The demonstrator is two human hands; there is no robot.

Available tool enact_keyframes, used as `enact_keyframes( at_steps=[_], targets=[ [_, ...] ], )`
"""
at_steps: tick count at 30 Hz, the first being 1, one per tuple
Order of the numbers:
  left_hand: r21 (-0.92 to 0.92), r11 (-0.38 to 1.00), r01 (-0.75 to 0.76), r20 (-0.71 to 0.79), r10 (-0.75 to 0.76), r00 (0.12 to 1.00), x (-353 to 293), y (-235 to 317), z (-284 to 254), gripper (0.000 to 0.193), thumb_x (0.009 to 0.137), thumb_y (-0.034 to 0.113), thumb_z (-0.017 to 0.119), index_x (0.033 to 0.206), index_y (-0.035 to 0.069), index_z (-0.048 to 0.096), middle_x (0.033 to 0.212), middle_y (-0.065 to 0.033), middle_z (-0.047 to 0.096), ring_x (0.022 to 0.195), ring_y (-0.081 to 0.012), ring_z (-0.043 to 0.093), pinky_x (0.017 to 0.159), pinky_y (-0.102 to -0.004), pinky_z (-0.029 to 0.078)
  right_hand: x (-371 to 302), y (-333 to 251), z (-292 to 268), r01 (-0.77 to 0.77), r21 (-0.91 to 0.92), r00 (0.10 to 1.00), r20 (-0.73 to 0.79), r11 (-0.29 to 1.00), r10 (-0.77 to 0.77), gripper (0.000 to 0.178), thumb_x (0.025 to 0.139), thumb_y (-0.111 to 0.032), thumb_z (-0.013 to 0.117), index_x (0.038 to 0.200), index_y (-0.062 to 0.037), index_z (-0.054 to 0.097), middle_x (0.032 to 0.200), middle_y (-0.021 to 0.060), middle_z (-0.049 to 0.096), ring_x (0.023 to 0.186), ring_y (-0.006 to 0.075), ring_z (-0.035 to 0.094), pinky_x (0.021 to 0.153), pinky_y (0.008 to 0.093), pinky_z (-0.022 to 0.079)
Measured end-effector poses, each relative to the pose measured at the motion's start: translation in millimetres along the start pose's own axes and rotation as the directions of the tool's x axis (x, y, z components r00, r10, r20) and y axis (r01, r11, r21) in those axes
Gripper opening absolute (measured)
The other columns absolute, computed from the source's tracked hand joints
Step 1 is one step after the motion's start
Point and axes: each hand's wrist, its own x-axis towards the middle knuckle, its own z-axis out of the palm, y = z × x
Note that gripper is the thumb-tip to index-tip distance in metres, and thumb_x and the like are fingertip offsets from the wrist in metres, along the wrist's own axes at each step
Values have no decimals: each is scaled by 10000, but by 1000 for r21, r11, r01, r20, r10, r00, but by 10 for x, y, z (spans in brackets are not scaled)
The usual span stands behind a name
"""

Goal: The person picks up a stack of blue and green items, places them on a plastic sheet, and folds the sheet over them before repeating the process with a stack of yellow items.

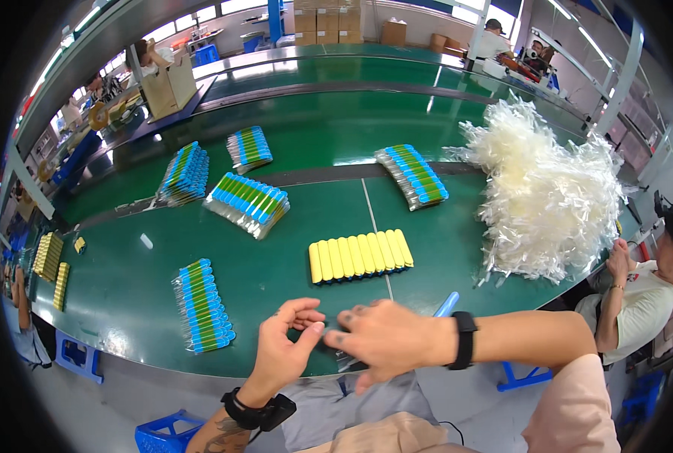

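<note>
A: Left hand [282, 346], condition?
B: Fingers loosely curled, thumb extended towards the right hand. Whether anything sits between thumb and fingers: cannot tell.
A: Right hand [395, 337]?
B: Palm down, fingers partly spread, tips just beside the left thumb. Its underside is hidden; grip cannot be told. One clear item [345, 362] at the table edge, mostly covered by this hand, kind unclear.
A: Nearest goods?
B: One row of yellow cylinders [361, 257], blue along the lower edge, lying just beyond both hands, apart from them.
A: Partly obscured?
B: One blue rod-shaped piece [447, 304], lower end behind the right wrist's black band [464, 340]. One heap of clear plastic strips [548, 196], right; single pieces hard to separate.
</note>
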Motion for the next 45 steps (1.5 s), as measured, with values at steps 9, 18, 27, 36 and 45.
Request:
enact_keyframes(
  at_steps=[9,18,27,36,45],
  targets=[
    [-148,986,79,-11,-82,997,-98,-52,69,142,922,45,620,1021,-26,693,894,-108,729,802,-151,682,735,-283,533,242,164,189,-51,177,985,172,983,21,209,833,-184,696,829,14,631,742,228,666,735,423,672,633,481,540],
    [-144,989,37,25,-34,999,-96,13,107,143,904,55,641,1009,-22,697,908,-105,731,795,-138,671,736,-268,527,-1100,283,-574,-43,627,398,-703,778,589,195,999,-195,575,850,-70,562,684,38,601,612,151,610,558,277,483],
    [-81,997,16,-42,-19,999,-169,-61,39,136,825,21,668,949,-29,691,861,-132,711,756,-205,680,726,-307,534,-2529,820,-3091,-557,104,-93,-994,824,63,205,960,-227,681,952,-24,653,717,-11,594,594,78,531,545,247,461],
    [-82,996,-30,-105,21,994,-302,-64,3,121,818,37,696,934,4,706,852,-131,716,764,-218,698,704,-321,540,-2093,1477,-1175,-806,-478,589,-597,349,544,418,823,-453,639,719,-49,650,858,176,680,880,357,640,801,459,486],
    [683,725,-87,-161,267,950,-603,-43,-1088,338,729,129,793,1045,79,683,1019,-79,679,995,-308,608,886,-430,455,-1173,276,-771,-367,-28,818,-486,930,308,235,711,-79,753,909,-27,637,905,154,641,856,329,625,772,408,495]
  ],
)
